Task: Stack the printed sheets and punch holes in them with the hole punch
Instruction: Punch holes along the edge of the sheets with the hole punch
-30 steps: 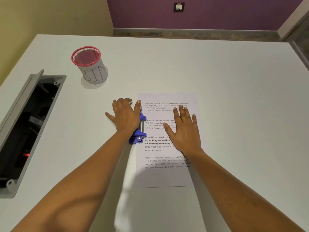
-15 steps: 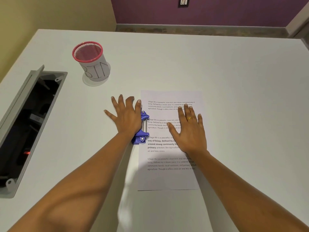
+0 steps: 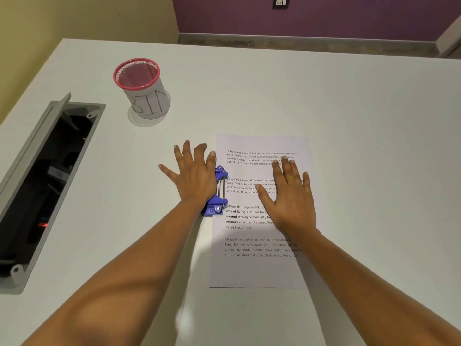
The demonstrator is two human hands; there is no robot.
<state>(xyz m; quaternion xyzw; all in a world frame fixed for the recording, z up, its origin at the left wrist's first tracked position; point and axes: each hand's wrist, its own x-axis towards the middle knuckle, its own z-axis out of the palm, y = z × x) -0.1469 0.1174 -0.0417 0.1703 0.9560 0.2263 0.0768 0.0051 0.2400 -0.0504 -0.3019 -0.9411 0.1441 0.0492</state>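
A stack of printed sheets [image 3: 259, 268] lies on the white table in front of me, text facing up. A blue hole punch [image 3: 217, 192] sits over the stack's left edge, about halfway along it. My left hand [image 3: 193, 173] presses flat on top of the punch with straight, spread fingers and covers most of it. My right hand [image 3: 290, 196], with a gold ring on one finger, lies flat on the middle of the sheets and holds them down.
A red-rimmed mesh cup [image 3: 143, 89] labelled BIN stands at the back left. An open grey cable box [image 3: 37, 186] is sunk into the table [image 3: 361, 121] at the far left. The table's far edge meets a purple wall.
The fingers of my left hand have straightened and spread over the punch. My right hand stays flat on the sheets. The view has shifted a little.
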